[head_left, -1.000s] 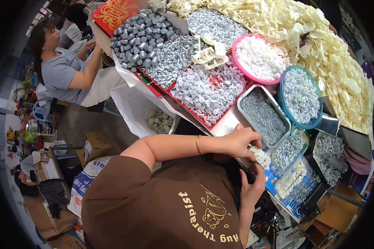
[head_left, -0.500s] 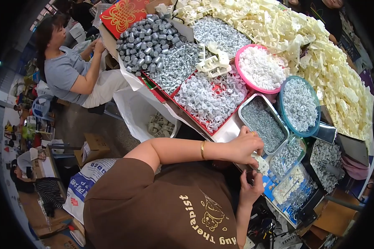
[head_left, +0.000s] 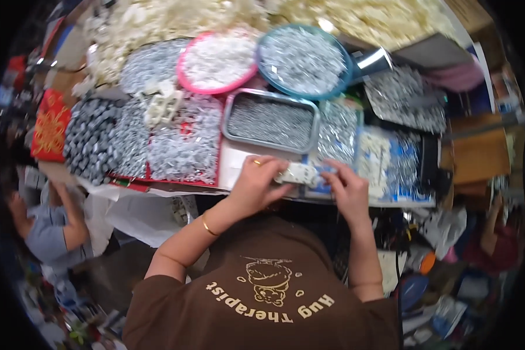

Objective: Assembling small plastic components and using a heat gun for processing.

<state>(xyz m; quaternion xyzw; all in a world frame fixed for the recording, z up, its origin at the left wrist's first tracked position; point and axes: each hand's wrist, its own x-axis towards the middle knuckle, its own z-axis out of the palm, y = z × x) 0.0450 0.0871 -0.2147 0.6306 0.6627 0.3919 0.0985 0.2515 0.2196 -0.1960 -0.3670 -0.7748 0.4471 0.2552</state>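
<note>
The bare left forearm (head_left: 178, 255) slants up and inward from a short brown cloth sleeve (head_left: 157, 298), its wrist (circled by a thin, round, gold-coloured bangle (head_left: 206, 226)) leading into the bare left hand (head_left: 254, 184), which points rightward in a pinch, fingers above, thumb below. The bare right forearm (head_left: 364, 256) rises more steeply; the bare right hand (head_left: 351, 189) faces its partner, forefinger and thumb drawn near each other, though blur leaves their contact uncertain.

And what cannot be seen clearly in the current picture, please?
Head view: the left end of the white piece is hidden by the left hand.
Head view: whether the right hand pinches something is too small and blurred to tell.
Head view: the small parts in the metal tray blur together.
Head view: the cream pile is cut off by the upper edge.
</note>
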